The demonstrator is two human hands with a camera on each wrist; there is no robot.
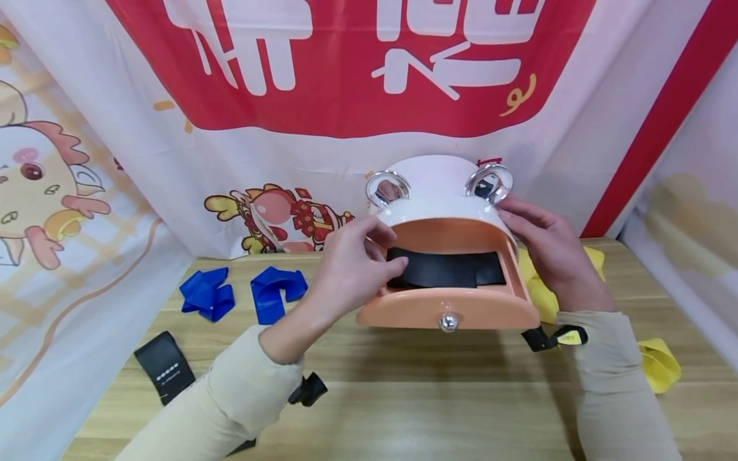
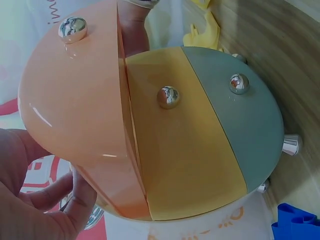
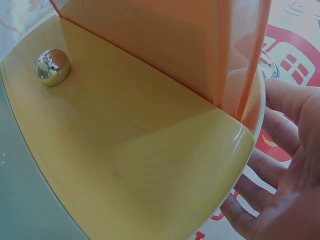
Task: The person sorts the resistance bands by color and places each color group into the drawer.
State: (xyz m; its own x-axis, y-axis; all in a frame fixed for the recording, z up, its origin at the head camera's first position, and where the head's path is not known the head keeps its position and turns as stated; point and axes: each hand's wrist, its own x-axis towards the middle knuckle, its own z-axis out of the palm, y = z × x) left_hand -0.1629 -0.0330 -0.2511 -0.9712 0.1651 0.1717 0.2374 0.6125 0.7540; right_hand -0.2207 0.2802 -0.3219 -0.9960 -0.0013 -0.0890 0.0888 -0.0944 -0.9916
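A small white cabinet (image 1: pixel 439 186) with silver ring eyes stands with its top orange drawer (image 1: pixel 398 310) pulled out. Inside the drawer lies a folded flat black band (image 1: pixel 446 270). My left hand (image 1: pixel 353 259) is at the drawer's left side, its thumb over the band's left end and its index finger apart from the thumb. Along the cabinet's right side rests my right hand (image 1: pixel 544 246), fingers loosely extended. Below the orange drawer, the left wrist view shows a yellow drawer (image 2: pixel 180 145) and a grey-green drawer (image 2: pixel 235 125), both closed, with silver knobs.
Two folded blue bands (image 1: pixel 209 294) lie on the wooden table (image 1: pixel 392 410) at the left. Nearer me is a black band (image 1: pixel 165 366) with white print. Yellow bands (image 1: pixel 657 365) lie at the right. A printed cloth (image 1: pixel 346 70) hangs behind the cabinet.
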